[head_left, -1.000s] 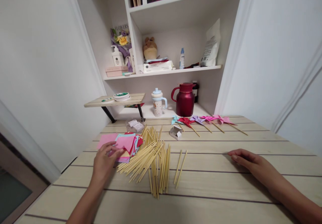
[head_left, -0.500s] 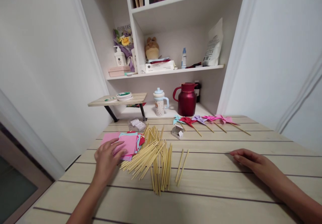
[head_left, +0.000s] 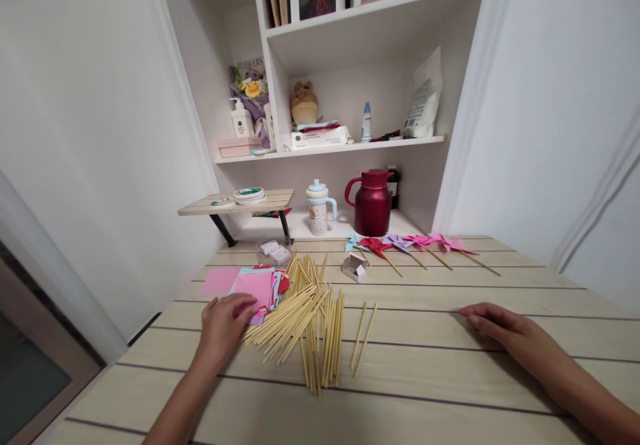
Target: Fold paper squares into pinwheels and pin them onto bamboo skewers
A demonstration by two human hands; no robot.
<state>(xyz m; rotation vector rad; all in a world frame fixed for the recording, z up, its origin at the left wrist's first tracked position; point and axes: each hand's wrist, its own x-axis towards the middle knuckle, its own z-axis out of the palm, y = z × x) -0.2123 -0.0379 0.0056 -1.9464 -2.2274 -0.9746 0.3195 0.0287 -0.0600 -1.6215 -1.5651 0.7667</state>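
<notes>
My left hand [head_left: 225,325] rests on the near edge of a stack of coloured paper squares [head_left: 250,285], fingertips on the top pink sheet. Right of the stack lies a loose pile of wooden sticks [head_left: 305,318], with two separate sticks [head_left: 364,338] beside it. My right hand [head_left: 505,328] lies flat and palm down on the wooden table [head_left: 430,392], holding nothing. At the back of the table is a row of finished paper pinwheels [head_left: 405,244] on sticks. A small open white box [head_left: 354,267] stands behind the stick pile.
A dark red jug [head_left: 373,202] and a spotted cup [head_left: 319,206] stand in the shelf niche behind the table. A small wooden riser [head_left: 235,203] holds tape rolls. A clear packet [head_left: 274,253] lies near the paper. Walls close in on both sides.
My left hand has slid toward me along the paper stack, from its middle to its near edge. The view has tilted slightly. My right hand has stayed flat on the table.
</notes>
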